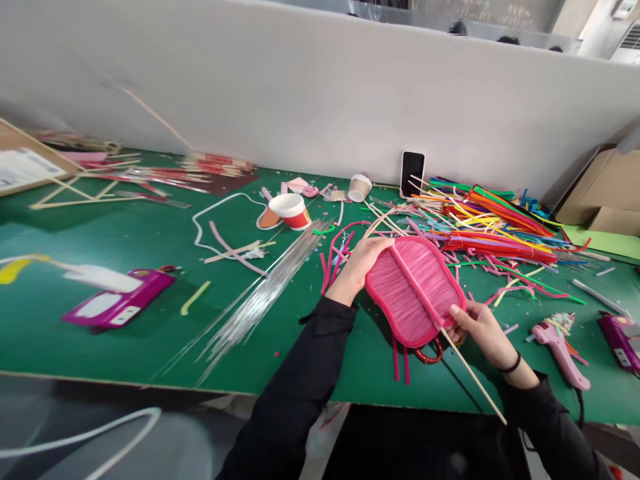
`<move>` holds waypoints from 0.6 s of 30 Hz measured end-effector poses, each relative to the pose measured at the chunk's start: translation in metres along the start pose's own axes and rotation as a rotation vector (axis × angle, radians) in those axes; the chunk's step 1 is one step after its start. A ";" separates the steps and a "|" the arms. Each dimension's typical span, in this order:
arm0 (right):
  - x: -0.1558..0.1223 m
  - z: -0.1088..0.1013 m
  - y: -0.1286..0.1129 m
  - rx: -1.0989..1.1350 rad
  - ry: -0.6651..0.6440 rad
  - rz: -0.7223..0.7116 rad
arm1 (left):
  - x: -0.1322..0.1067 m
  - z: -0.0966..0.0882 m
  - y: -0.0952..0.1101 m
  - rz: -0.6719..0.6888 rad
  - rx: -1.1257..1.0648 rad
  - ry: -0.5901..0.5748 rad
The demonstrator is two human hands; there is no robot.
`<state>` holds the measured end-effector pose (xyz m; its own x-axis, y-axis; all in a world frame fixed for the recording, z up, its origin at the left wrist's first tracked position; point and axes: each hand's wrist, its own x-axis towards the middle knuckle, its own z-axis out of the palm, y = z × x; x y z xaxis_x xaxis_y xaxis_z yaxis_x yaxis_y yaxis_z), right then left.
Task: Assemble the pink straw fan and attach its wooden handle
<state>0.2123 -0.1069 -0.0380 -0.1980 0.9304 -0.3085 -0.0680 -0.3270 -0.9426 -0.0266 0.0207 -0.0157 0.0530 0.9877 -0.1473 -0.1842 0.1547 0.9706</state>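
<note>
Between my hands is a pink hand fan (413, 293) with a fuzzy pink rim, a ribbed pink face and a padded strip down its middle. A thin wooden stick (475, 370) sticks out of its lower end toward me. My left hand (361, 263) grips the fan's upper left edge, thumb on the face. My right hand (483, 330) pinches the lower right edge beside the stick, and its other fingers are partly hidden behind. Under the fan, red-handled scissors (429, 353) show only in part. Two pink pipe cleaners (401, 363) lie nearby.
A heap of coloured pipe cleaners (500, 227) covers the back right. At right lies a pink glue gun (563, 347). Silvery wires (265, 293) spread left of my arm, near a paper cup (291, 212). A purple power strip (120, 300) is farther left; a phone (412, 173) leans on the partition.
</note>
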 end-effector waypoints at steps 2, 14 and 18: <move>0.000 -0.002 -0.002 0.040 0.007 -0.020 | 0.001 -0.001 0.001 -0.027 -0.039 0.051; -0.018 -0.019 -0.024 0.152 0.417 -0.374 | 0.015 -0.009 -0.003 0.069 -0.295 0.372; -0.040 0.007 -0.039 0.136 0.264 -0.475 | 0.012 -0.008 0.000 0.097 -0.350 0.423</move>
<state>0.2158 -0.1331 0.0117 0.1359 0.9848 0.1082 -0.2192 0.1364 -0.9661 -0.0335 0.0325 -0.0190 -0.3657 0.9103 -0.1941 -0.4875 -0.0097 0.8731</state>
